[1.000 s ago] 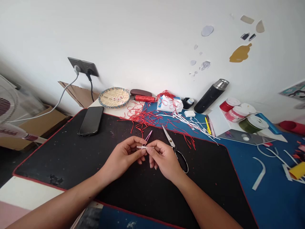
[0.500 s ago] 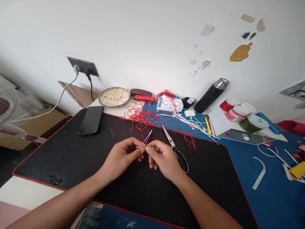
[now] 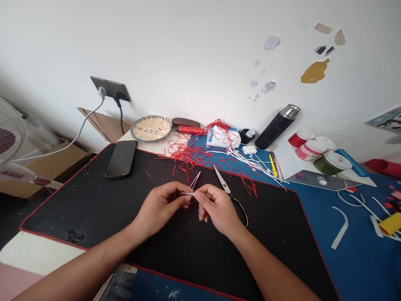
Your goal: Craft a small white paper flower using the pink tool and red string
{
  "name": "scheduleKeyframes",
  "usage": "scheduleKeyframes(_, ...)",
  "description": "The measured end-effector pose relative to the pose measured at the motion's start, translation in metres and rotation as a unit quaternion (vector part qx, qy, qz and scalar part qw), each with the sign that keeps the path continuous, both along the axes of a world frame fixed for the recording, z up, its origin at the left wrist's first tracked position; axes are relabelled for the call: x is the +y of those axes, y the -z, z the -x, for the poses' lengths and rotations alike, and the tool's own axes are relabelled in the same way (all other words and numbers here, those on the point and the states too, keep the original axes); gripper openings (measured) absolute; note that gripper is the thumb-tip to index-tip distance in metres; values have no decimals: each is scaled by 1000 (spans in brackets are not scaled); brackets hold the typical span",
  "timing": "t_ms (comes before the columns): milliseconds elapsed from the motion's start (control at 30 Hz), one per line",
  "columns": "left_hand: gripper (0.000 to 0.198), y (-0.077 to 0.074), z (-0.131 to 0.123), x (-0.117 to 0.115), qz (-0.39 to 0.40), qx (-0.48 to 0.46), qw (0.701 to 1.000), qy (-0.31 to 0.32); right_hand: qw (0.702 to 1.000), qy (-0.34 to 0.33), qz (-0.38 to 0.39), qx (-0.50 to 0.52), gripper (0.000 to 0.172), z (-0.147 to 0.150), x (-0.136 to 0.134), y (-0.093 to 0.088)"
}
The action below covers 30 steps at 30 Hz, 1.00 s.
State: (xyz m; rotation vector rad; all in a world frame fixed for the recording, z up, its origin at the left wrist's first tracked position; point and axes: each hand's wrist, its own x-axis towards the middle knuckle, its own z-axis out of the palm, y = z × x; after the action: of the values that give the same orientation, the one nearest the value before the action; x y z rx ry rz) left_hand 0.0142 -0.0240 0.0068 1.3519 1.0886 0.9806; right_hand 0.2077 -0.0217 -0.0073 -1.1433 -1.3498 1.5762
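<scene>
My left hand (image 3: pixel 163 205) and my right hand (image 3: pixel 217 209) meet above the black mat (image 3: pixel 175 246), thumbs and forefingers pinched together. Between their fingertips runs a short, thin white cord (image 3: pixel 189 193); its ends are partly hidden by the fingers. Just beyond my fingers lies a pair of purple tweezers (image 3: pixel 195 179), its near part covered by my hands. Black-handled scissors (image 3: pixel 224 184) rest on the mat beside my right hand, blades pointing away from me. Past them spreads a pile of cut red cords (image 3: pixel 188 154), with white cords (image 3: pixel 247 158) to its right.
A phone (image 3: pixel 120 159) lies at the mat's left, near a woven basket (image 3: pixel 151 128). Along the wall are a red thread spool (image 3: pixel 191 130), a tissue pack (image 3: pixel 224 137) and a black thermos (image 3: pixel 275 129). Paint jars (image 3: pixel 332 164) stand at right. A fan (image 3: pixel 12 138) is far left.
My right hand has shifted slightly right, widening the gap between my fingertips, and more of the white cord shows. My left hand stays nearly in place. The view has shifted slightly.
</scene>
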Motion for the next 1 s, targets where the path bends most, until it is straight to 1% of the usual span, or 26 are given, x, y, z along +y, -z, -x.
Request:
scheduleKeyframes(267, 14, -5, 2, 5, 53, -36, 998, 11, 1000, -12, -2, -5, 41, -1, 0, 1)
scheduleKeyframes(367, 13, -7, 2, 5, 52, -41, 998, 10, 1000, -15, 0, -6, 41, -1, 1, 1)
scheduleKeyframes(600, 13, -5, 2, 4, 28, -9, 1000, 1, 1000, -18, -4, -9, 40, -1, 2, 2)
scheduleKeyframes(800, 23, -3, 3, 6, 42, -36, 998, 14, 1000, -14, -5, -3, 41, -3, 3, 1)
scheduleKeyframes(867, 22, -3, 4, 6, 39, -25, 999, 15, 1000, -14, -2, -2, 40, -3, 3, 1)
scheduleKeyframes(1000, 17, -3, 4, 4, 3, 39, 999, 19, 1000, -16, 0, -5, 40, -2, 3, 2)
